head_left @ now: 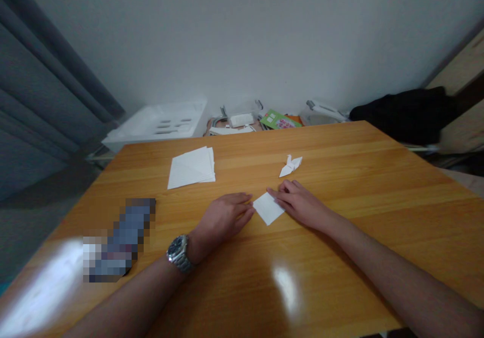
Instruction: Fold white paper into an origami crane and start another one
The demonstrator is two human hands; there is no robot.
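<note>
A small folded white paper square (267,210) lies flat on the wooden table, turned so its corners point toward and away from me. My left hand (227,214), with a metal watch (179,252) at the wrist, rests to its left. Its fingers are stretched out and the tips reach the left corner. From the right, my right hand (297,202) has thumb and index finger closed at the paper's upper right edge, the other fingers curled. Just beyond that hand stands a folded white paper bird (291,166) with its wings spread.
White paper sheets (191,168) lie stacked at the table's (348,176) back left. A pixelated dark object (126,239) is at the left. Behind the far edge are a white plastic tray (159,121), a green booklet (279,120) and a dark cloth (404,113).
</note>
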